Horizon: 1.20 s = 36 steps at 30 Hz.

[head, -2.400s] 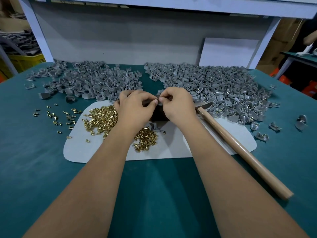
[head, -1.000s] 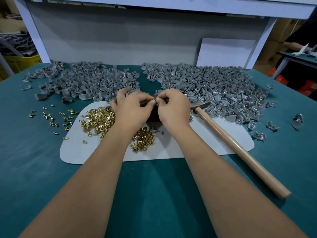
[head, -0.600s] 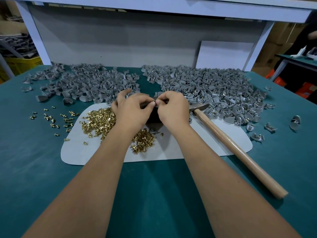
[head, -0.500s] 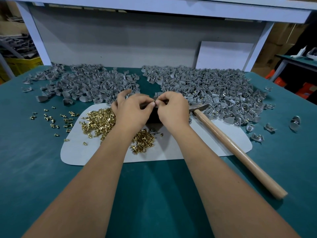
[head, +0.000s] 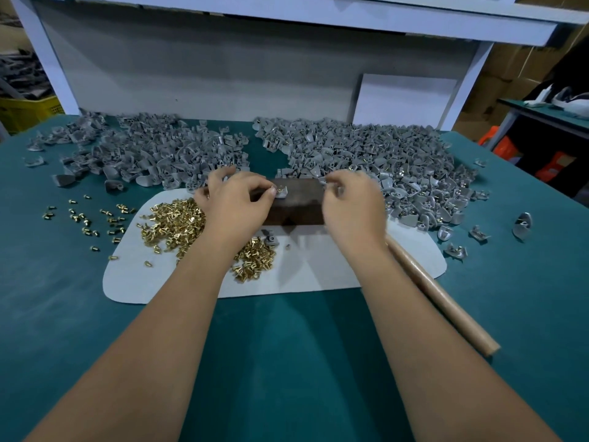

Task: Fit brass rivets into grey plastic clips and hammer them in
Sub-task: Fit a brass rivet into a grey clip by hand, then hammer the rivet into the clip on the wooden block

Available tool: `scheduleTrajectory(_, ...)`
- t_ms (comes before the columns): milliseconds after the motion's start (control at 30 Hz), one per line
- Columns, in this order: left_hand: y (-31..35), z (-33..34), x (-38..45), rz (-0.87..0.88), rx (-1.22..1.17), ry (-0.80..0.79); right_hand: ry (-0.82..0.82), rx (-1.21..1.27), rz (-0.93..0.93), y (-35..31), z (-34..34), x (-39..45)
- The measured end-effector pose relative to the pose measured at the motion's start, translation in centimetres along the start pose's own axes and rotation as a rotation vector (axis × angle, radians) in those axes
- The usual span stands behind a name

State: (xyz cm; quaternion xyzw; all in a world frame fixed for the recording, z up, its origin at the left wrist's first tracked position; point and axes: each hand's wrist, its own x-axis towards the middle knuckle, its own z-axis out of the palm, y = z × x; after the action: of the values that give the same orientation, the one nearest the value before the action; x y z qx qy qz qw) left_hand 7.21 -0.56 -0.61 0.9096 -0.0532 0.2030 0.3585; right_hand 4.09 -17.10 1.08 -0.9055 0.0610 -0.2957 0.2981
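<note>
A grey clip (head: 282, 192) with a brass rivet in it sits on top of a dark block (head: 299, 205). My left hand (head: 236, 202) pinches this clip at its left side. My right hand (head: 350, 208) is blurred, just right of the block, with curled fingers, over the place where the hammer's head lies; what it holds is unclear. The wooden hammer handle (head: 439, 298) runs from under that hand to the lower right. Brass rivets (head: 172, 224) lie heaped on the white mat (head: 318, 272) under my left wrist.
Two heaps of grey clips spread across the back of the green table, one on the left (head: 153, 154) and one on the right (head: 382, 154) that shows brass in places. Loose rivets (head: 86, 218) lie left of the mat. A single clip (head: 271, 237) lies in front of the block.
My hands were pressed together over the block. The right hand has now pulled away to the right, uncovering the block and the clip, which the left hand still holds.
</note>
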Motion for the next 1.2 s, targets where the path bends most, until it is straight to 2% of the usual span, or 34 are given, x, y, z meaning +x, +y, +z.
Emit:
scheduleTrajectory(67, 0.1, -0.1, 0.0, -0.012, -0.014, -0.017, 0.019, -0.326, 0.037, 1.7, -1.9, 0.0)
scheduleTrajectory(100, 0.2, -0.1, 0.0, -0.017, -0.020, -0.022, -0.028, -0.460, 0.077, 2.4, -2.8, -0.2)
scheduleTrajectory(167, 0.3, -0.2, -0.1, -0.028, -0.029, -0.029, -0.201, -0.601, 0.176, 3.1, -3.9, -0.9)
scheduleTrajectory(233, 0.4, -0.2, -0.1, -0.044, -0.041, -0.031, -0.311, -0.654, 0.193, 3.4, -4.0, -1.2)
scheduleTrajectory(500, 0.5, -0.1, -0.2, -0.101, -0.037, -0.001, -0.224, -0.536, 0.191, 2.4, -3.8, -1.5)
scheduleTrajectory(633, 0.7, 0.3, -0.3, -0.095, 0.022, 0.020, 0.006, -0.457, 0.137, 1.2, -5.0, -1.3)
scheduleTrajectory(733, 0.9, 0.3, -0.5, -0.104, 0.015, 0.046, 0.169, -0.351, -0.051, -0.3, -5.2, -1.7)
scheduleTrajectory(800, 0.9, 0.2, -0.4, -0.102, -0.040, 0.047, 0.176, -0.344, -0.168, -1.5, -4.9, -2.3)
scheduleTrajectory(900, 0.8, -0.1, -0.3, -0.104, -0.108, 0.051, 0.106, -0.440, -0.249, -2.7, -3.9, -3.0)
scheduleTrajectory(1000, 1.0, 0.1, -0.3, -0.148, -0.089, 0.094, 0.127, -0.415, -0.275, -3.2, -3.5, -3.3)
scheduleTrajectory(1100, 0.7, 0.4, -0.2, -0.138, -0.050, 0.113, 0.241, -0.395, -0.277, -3.3, -3.5, -3.3)
scheduleTrajectory(1200, 0.5, 0.6, -0.2, -0.137, -0.067, 0.102, 0.244, -0.402, -0.264, -3.3, -3.3, -3.2)
